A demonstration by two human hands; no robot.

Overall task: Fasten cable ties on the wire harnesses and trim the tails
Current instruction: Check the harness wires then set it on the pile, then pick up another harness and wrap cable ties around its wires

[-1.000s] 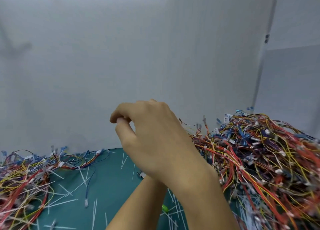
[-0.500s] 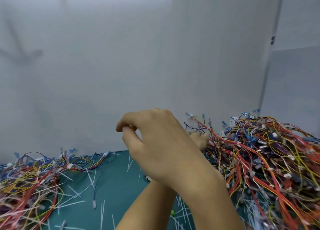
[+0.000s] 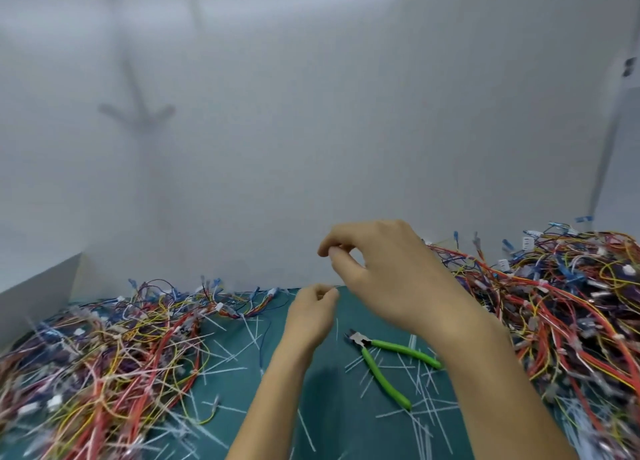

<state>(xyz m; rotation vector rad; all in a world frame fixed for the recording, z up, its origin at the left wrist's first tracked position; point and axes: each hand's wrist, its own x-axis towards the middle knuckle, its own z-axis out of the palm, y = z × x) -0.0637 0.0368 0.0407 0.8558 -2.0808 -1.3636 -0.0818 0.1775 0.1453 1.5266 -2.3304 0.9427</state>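
Head view: looking down over a dark teal work mat [image 3: 346,435] sitting against a plain pale grey wall panel [image 3: 311,130].
Right hand [image 3: 391,272]: hovering above the mat with its fingers curling in and the thumb tip meeting the forefinger tip in a pinch. I cannot tell whether anything thin is sitting in that pinch.
Left hand [image 3: 311,312]: hanging lower and just left of the right one, close but not touching it. Its fingers are curling into a loose fist, thumb against forefinger, and anything it may be gripping is too fine to make out.
Left heap of wire harnesses [image 3: 104,355]: red, yellow, blue and purple wires with small white connectors, sprawling over the mat's left side and reaching back to the wall.
Right heap of wire harnesses [image 3: 561,307]: taller, mostly red and orange, piling up on the mat's right side behind and beside the right forearm.
Green-handled flush cutters [image 3: 382,374]: lying flat on the mat between the two forearms, handles splaying apart and the metal nose pointing up-left, apart from both hands.
Thin white cable-tie tails [image 3: 419,383]: lying scattered across the mat, crossing around the cutters and running into both heaps.
Writing: any print on the connectors is coming through too small and blurred to read.
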